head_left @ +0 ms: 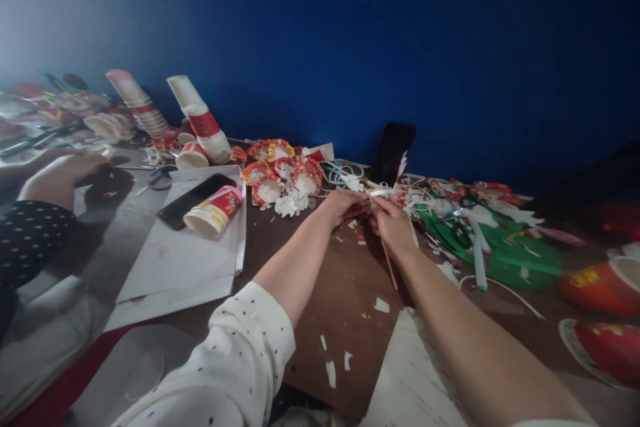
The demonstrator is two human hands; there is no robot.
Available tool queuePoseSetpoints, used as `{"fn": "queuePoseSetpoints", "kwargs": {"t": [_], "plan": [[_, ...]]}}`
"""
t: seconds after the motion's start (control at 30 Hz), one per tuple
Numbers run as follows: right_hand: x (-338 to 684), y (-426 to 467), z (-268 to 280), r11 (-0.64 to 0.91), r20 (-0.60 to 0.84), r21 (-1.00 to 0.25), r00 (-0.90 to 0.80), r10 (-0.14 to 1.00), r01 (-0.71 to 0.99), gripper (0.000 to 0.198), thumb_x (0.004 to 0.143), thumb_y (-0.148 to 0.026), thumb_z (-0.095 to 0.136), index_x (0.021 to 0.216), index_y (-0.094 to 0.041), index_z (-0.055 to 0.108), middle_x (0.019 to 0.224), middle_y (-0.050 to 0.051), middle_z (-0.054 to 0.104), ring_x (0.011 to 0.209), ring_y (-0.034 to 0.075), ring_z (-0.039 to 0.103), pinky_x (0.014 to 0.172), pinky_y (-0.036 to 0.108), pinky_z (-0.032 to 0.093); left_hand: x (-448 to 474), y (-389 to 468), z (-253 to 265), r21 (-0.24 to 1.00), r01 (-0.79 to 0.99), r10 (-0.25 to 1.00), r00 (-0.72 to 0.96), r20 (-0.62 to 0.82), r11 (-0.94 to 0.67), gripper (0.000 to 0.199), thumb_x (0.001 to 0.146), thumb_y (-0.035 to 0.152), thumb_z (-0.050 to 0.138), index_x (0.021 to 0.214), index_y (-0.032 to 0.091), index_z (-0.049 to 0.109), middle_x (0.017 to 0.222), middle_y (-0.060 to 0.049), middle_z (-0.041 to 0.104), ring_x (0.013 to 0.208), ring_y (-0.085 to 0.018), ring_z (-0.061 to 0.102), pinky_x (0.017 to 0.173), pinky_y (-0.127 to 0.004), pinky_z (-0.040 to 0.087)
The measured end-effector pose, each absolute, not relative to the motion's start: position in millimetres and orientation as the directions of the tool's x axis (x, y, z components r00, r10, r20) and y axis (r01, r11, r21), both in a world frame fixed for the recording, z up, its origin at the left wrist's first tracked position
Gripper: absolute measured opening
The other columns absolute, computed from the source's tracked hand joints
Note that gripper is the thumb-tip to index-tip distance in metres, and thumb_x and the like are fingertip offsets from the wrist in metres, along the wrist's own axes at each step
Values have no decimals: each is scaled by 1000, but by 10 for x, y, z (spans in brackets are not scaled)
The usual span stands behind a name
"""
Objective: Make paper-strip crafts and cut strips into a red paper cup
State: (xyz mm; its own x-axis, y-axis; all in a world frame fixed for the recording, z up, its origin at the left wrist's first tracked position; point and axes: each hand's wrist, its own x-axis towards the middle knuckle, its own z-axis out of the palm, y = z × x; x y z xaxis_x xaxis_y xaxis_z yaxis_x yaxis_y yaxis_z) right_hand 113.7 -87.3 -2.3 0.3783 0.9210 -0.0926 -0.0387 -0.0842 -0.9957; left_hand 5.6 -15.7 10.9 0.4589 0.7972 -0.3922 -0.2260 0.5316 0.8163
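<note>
My left hand (345, 205) and my right hand (393, 221) meet over the brown table, fingers pinched close together. Between them runs a thin wooden stick (389, 265), its lower end slanting down toward me. A white paper strip or rim (381, 192) shows at the top of my right hand's fingers. Just how the strip and the stick touch is hidden by the fingers. Beyond my hands a black phone (395, 150) leans against the blue wall. Red-and-white cut paper pieces (400, 195) lie close to my right hand.
Cut paper-cup flowers (283, 173) lie left of my hands. Stacked cups (205, 121), a second phone (175, 203) and a lying cup (214, 212) are farther left. A green disc (530, 260) with a glue gun (477, 247) is at right. A co-worker's hand (65, 173) rests at left.
</note>
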Motion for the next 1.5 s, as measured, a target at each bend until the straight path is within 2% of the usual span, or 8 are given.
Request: {"fn": "queuePoseSetpoints", "kwargs": {"t": [0.17, 0.4, 0.57, 0.8, 1.03, 1.27, 1.5], "plan": [[1162, -866, -52, -83, -61, -996, 373, 926, 42, 54, 72, -36, 59, 121, -14, 64, 50, -4, 47, 43, 11, 40, 41, 23, 29, 72, -152, 102, 835, -180, 799, 449, -401, 520, 13, 80, 6, 59, 69, 12, 63, 62, 1, 63, 56, -7, 59, 69, -21, 50], [1186, -859, -67, -76, -38, -993, 380, 924, 86, 50, 72, -36, 59, 118, -15, 66, 47, -6, 45, 42, 10, 39, 41, 22, 29, 53, -180, 145, 796, -260, 793, 465, -393, 547, 10, 81, 7, 59, 72, 10, 62, 65, -2, 64, 58, -8, 60, 69, -23, 52], [1174, -857, -61, -54, -37, -998, 348, 937, 40, 51, 71, -36, 60, 117, -15, 65, 46, -7, 43, 41, 9, 37, 41, 22, 28, 60, -182, 175, 772, -286, 797, 426, -427, 567, 11, 81, 6, 59, 71, 9, 61, 61, -3, 62, 54, -8, 58, 63, -22, 51], [1124, -879, -11, -41, -52, -998, 330, 942, -41, 51, 69, -35, 63, 116, -15, 65, 52, -6, 47, 41, 8, 35, 38, 22, 24, 60, -162, 162, 760, -292, 786, 445, -430, 581, 13, 85, 8, 55, 73, 11, 59, 59, -1, 61, 52, -6, 56, 63, -20, 50], [1109, -882, 12, -81, -96, -995, 343, 934, -58, 54, 67, -36, 65, 117, -15, 64, 53, -6, 48, 41, 8, 37, 39, 22, 26, 51, -171, 158, 772, -286, 788, 459, -410, 568, 11, 83, 8, 59, 72, 11, 59, 58, 1, 60, 51, -5, 54, 64, -19, 49], [1135, -859, -32, -75, -100, -993, 334, 937, -87, 51, 67, -34, 65, 115, -17, 65, 59, -4, 53, 43, 8, 37, 39, 23, 25, 120, -187, 138, 804, -270, 822, 395, -410, 531, 13, 78, 11, 66, 68, 11, 58, 55, 2, 57, 50, -6, 53, 62, -19, 47], [1133, -870, -27, -47, -59, -998, 336, 940, -44, 49, 68, -36, 63, 112, -17, 66, 52, -6, 47, 42, 9, 35, 40, 23, 26, 161, -232, 157, 833, -253, 850, 343, -399, 493, 18, 79, 15, 65, 63, 15, 56, 54, 3, 55, 48, -6, 50, 61, -20, 45]]}}
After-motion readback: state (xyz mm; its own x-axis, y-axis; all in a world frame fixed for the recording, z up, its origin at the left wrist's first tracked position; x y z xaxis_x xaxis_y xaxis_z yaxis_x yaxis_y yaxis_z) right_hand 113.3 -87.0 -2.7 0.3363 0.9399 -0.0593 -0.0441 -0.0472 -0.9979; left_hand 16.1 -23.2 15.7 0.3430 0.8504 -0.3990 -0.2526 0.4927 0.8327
